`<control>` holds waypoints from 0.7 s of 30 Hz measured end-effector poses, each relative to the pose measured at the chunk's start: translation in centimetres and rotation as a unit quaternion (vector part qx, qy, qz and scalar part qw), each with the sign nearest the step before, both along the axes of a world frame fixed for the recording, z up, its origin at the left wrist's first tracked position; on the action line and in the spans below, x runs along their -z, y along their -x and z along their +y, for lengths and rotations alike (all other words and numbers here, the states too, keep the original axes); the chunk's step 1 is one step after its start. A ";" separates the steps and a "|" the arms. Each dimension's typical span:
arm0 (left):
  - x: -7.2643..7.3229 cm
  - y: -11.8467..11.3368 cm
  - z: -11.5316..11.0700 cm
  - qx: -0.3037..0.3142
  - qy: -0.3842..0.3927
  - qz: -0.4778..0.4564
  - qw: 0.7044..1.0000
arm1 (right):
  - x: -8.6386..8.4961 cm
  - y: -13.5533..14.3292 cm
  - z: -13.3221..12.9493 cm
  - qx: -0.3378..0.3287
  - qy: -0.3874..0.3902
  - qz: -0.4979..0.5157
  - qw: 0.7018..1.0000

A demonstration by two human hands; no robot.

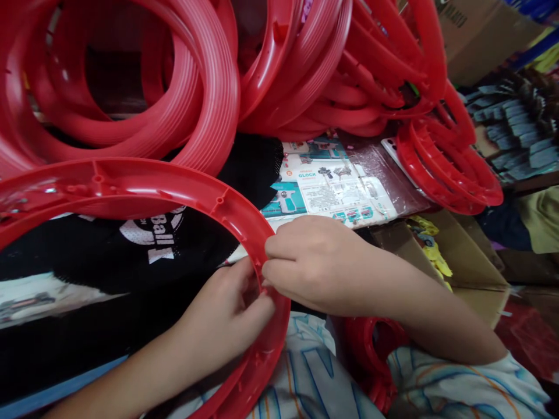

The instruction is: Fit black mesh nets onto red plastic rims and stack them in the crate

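A large red plastic ring (187,187) leans across the lower left, its hollow, ribbed inner side with small screw posts facing me. My left hand (222,317) is closed round the ring's right side, thumb and fingers on the rim. Just opposite, my right hand (318,265) has its fingers curled in a pinch at the same part of the ring. Whatever lies between those right fingertips is hidden. Black cloth with white print (174,233) shows through the ring's opening.
Red ribbed rings (209,87) are heaped along the back, with smaller red rings (458,169) at right. Printed packaging sheet (327,186) lies beyond my hands. An open cardboard box (467,250) holds yellow pieces; dark grey parts (519,128) are piled behind it.
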State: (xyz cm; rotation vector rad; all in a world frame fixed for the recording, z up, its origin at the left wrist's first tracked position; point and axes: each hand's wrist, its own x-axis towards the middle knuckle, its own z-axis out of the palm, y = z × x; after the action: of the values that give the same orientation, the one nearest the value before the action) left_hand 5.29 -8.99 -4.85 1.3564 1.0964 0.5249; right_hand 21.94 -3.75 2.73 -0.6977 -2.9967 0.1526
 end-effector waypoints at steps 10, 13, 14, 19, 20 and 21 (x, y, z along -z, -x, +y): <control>0.0 -0.3 -0.9 -0.040 0.029 -0.081 0.995 | -0.3 0.5 -0.1 0.060 0.124 -0.058 0.989; -0.2 -0.3 -0.7 -0.030 0.014 -0.062 0.998 | -0.5 0.4 0.1 0.066 0.120 -0.058 0.989; -0.3 -0.3 -0.6 -0.027 0.007 -0.045 0.999 | -0.6 0.2 0.1 0.058 0.108 -0.048 0.991; -0.7 -0.3 -0.3 -0.005 -0.029 0.008 1.000 | -1.7 -0.2 0.3 -0.002 0.051 -0.016 0.999; -0.7 -0.3 -0.3 -0.002 -0.035 0.012 0.999 | -1.9 -0.1 0.3 -0.010 0.050 -0.017 0.999; -0.8 -0.3 -0.3 0.000 -0.037 0.014 0.999 | -1.9 0.0 0.4 -0.014 0.050 -0.017 0.998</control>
State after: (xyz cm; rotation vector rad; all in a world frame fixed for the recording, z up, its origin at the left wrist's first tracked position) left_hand 5.55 -9.26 -4.09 1.4329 1.1093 0.5529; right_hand 21.92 -3.33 4.66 -0.6732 -3.0509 0.2979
